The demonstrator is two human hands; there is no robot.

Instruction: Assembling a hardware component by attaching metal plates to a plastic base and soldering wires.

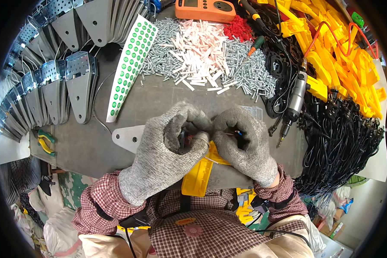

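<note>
Grey plate [126,134]: lies flat on the worktop [86,150].
Left hand [157,159]: gloved, overlapping the plate's right end in view; fingers curled to thumb, pinched item unclear.
Right hand [254,148]: gloved, farther right of the plate, fingers curled; cannot tell what it pinches.
Yellow part [194,180]: right of the plate, beneath the hands.
Sticker sheet [131,71]: just beyond the plate.

Two hands [159,155] — one sticker sheet [132,64]
</note>
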